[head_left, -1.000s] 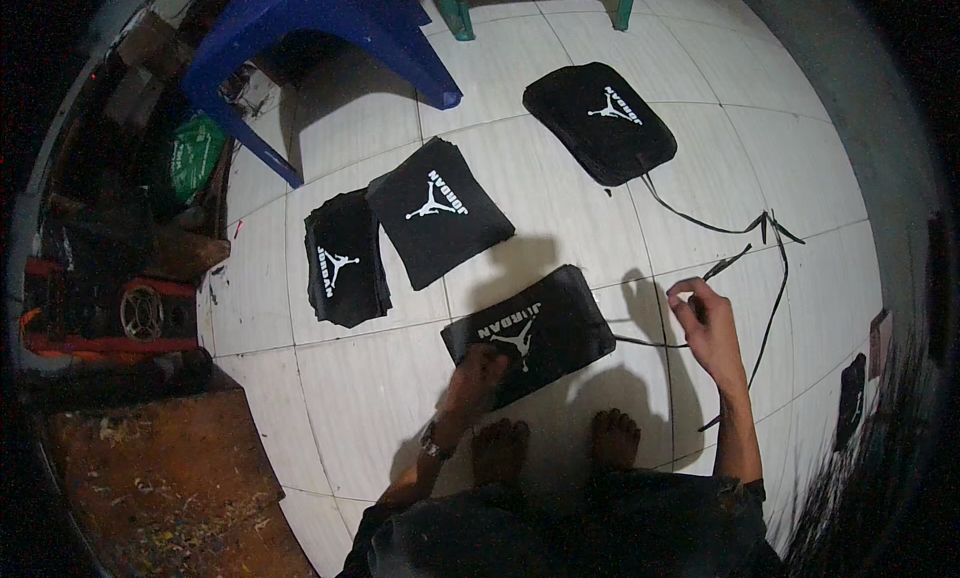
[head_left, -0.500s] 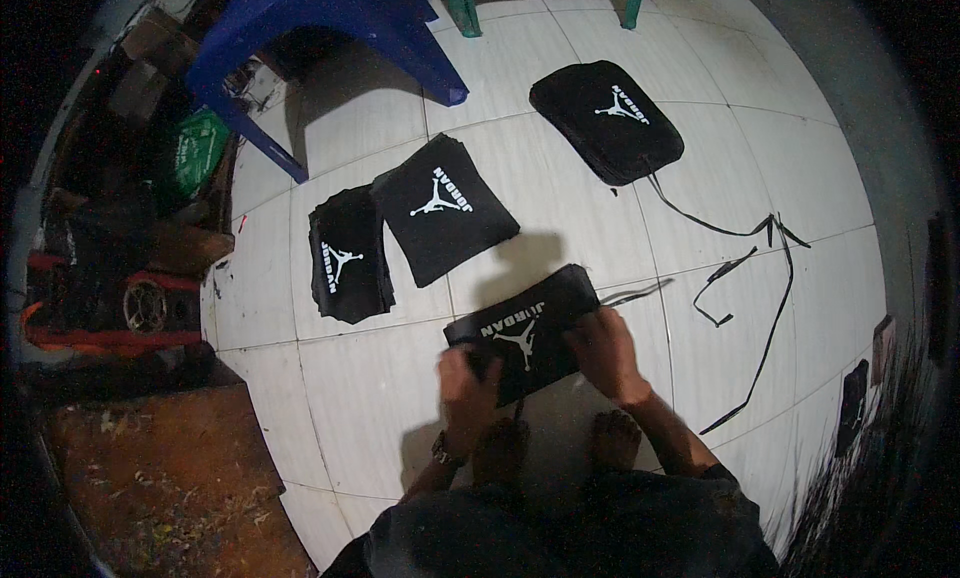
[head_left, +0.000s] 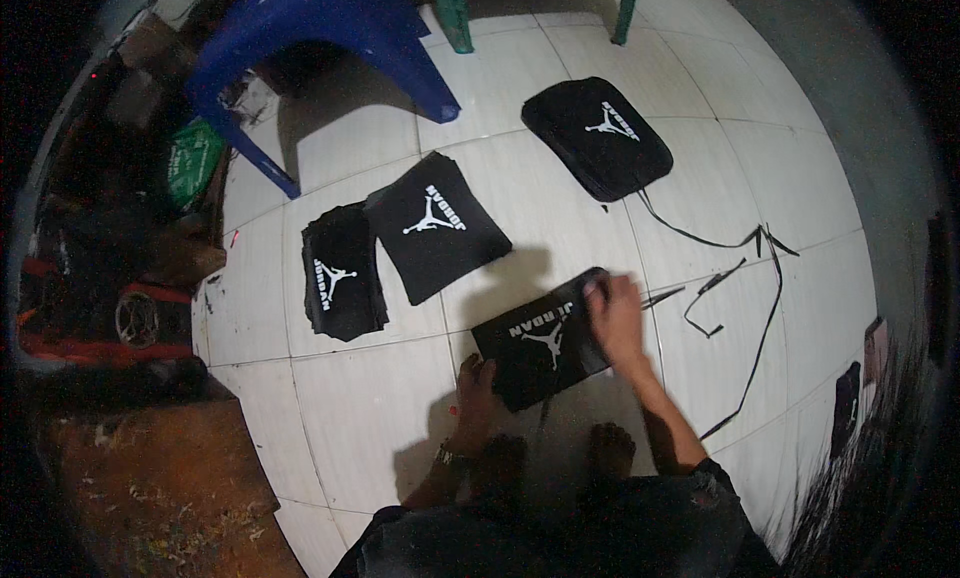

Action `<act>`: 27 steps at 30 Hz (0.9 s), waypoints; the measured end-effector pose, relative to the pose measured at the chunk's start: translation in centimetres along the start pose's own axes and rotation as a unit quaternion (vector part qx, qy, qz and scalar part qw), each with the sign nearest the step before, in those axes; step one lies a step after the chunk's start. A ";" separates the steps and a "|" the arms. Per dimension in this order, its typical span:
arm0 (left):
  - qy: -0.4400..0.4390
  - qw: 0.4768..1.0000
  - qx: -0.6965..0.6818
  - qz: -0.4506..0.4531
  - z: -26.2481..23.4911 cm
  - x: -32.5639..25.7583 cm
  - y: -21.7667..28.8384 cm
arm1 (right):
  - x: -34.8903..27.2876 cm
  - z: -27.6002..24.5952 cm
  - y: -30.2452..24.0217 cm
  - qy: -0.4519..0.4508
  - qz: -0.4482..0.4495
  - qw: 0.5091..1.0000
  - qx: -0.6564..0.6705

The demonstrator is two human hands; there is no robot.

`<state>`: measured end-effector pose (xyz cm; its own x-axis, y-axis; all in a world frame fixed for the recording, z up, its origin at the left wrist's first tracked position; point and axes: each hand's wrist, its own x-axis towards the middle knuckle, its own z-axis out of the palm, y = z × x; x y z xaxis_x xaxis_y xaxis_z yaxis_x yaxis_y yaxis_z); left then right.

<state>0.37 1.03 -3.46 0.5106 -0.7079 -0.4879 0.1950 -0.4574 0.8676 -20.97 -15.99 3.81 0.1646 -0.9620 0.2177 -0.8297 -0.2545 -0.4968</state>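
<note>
A black fabric panel with a white printed figure and lettering is tilted in front of me, above my feet. My right hand is closed on its right end, fingers bent over the upper corner. At the panel's lower left edge is my left hand, its fingers apart; whether they touch the edge is hard to make out. Farther left lie two stacks of similar printed black pieces, a narrow stack and a wider stack. A rounded black stack rests at the far right.
Thin black strips trail over the white tiles on the right. A blue plastic chair and green legs stand at the back. To the left are a brown board, a red object with a round part and a green bag.
The panel has shifted right, with my right hand moving farther up its right end. My left hand has slipped from over the panel to beside its left edge. The view has tilted slightly.
</note>
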 end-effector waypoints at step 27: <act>-0.178 0.962 0.153 0.142 1.3 -1.4 4.7 | -8.5 -5.0 4.4 -0.079 0.116 0.941 0.309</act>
<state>-0.47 -0.84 1.21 0.1768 -0.9424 -0.2841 -0.1934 -0.3163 0.9288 -28.67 -8.39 3.94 0.1345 -0.9891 -0.0598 -0.3923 0.0023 -0.9198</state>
